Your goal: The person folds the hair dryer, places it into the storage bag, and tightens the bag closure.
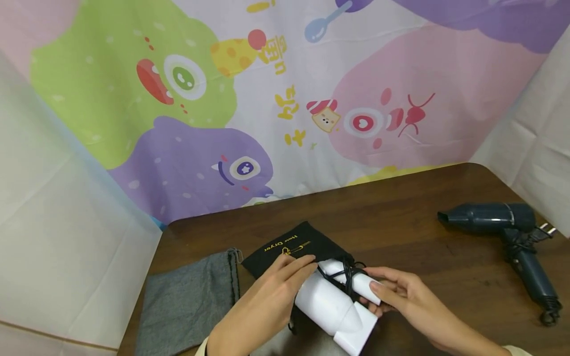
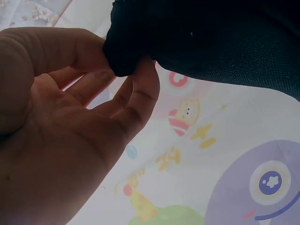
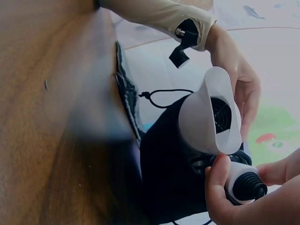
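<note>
A white hair dryer [image 1: 327, 304] lies partly inside a black drawstring pouch [image 1: 307, 236] printed "Hair Dryer" in gold. The dryer's nozzle end sticks out toward the person, and its black cord [image 1: 349, 277] is wound about the folded handle. My right hand [image 1: 407, 294] grips the end of that handle between thumb and fingers. On the other side, my left hand [image 1: 269, 291] is at the pouch's mouth. The left wrist view shows this hand pinching the edge of the black cloth [image 2: 211, 42]. The part of the dryer inside the pouch is hidden.
A grey cloth pouch [image 1: 187, 296] lies flat at the left of the wooden table [image 1: 409, 217]. Toward the right edge rests a dark hair dryer [image 1: 485, 217] with its cord wrapped round its handle. A cartoon-printed curtain [image 1: 267, 113] hangs behind.
</note>
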Motion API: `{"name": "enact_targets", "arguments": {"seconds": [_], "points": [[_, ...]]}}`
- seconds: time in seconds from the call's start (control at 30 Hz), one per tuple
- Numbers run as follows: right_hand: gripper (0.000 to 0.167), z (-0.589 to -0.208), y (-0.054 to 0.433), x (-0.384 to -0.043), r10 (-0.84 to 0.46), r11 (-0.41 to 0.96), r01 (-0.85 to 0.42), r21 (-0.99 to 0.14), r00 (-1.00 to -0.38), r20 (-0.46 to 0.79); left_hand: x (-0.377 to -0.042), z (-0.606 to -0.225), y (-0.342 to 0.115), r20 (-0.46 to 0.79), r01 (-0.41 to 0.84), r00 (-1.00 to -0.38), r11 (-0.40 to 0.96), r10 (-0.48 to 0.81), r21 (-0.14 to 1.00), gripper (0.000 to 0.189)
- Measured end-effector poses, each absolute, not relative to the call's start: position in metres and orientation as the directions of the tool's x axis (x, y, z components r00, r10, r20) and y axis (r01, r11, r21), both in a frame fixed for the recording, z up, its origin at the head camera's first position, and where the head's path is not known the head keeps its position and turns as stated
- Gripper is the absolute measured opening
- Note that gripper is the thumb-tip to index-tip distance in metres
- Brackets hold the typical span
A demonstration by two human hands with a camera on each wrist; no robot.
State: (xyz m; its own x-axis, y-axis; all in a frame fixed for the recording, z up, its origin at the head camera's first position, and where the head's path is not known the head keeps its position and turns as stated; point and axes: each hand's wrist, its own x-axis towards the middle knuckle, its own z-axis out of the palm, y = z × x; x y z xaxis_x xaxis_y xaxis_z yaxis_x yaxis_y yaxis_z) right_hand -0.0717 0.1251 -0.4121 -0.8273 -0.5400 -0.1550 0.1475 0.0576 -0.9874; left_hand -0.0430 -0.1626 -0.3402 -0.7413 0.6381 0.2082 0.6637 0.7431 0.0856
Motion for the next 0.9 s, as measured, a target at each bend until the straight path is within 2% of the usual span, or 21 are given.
{"name": "enact_targets", "arguments": {"seconds": [0.2, 0.37, 0.53, 0.67, 0.8, 0.9], "points": [[0.06, -0.415, 0.121, -0.071, -0.523, 0.033, 0.192, -0.981, -0.833, -0.181, -0.045, -0.341, -0.162, 0.282, 0.646, -0.747, 0.758, 0.602, 0.089, 0.053], [0.063, -0.42, 0.117, -0.069, -0.532, 0.029, 0.249, -0.968, -0.816, -0.226, -0.046, -0.342, -0.163, 0.29, 0.624, -0.765, 0.772, 0.575, 0.119, 0.058], [0.058, -0.427, 0.115, -0.068, -0.547, 0.004, 0.294, -0.956, -0.8, -0.248, -0.045, -0.342, -0.161, 0.303, 0.622, -0.77, 0.765, 0.561, 0.166, 0.065], [0.054, -0.428, 0.116, -0.068, -0.601, -0.038, 0.319, -0.947, -0.764, -0.233, -0.043, -0.342, -0.161, 0.312, 0.625, -0.769, 0.757, 0.558, 0.189, 0.067], [0.062, -0.426, 0.118, -0.067, -0.678, -0.066, 0.34, -0.938, -0.705, -0.208, -0.043, -0.341, -0.162, 0.339, 0.636, -0.756, 0.749, 0.559, 0.183, 0.065], [0.05, -0.426, 0.118, -0.067, -0.713, -0.064, 0.345, -0.936, -0.673, -0.199, -0.044, -0.34, -0.162, 0.359, 0.647, -0.744, 0.742, 0.563, 0.177, 0.062]]}}
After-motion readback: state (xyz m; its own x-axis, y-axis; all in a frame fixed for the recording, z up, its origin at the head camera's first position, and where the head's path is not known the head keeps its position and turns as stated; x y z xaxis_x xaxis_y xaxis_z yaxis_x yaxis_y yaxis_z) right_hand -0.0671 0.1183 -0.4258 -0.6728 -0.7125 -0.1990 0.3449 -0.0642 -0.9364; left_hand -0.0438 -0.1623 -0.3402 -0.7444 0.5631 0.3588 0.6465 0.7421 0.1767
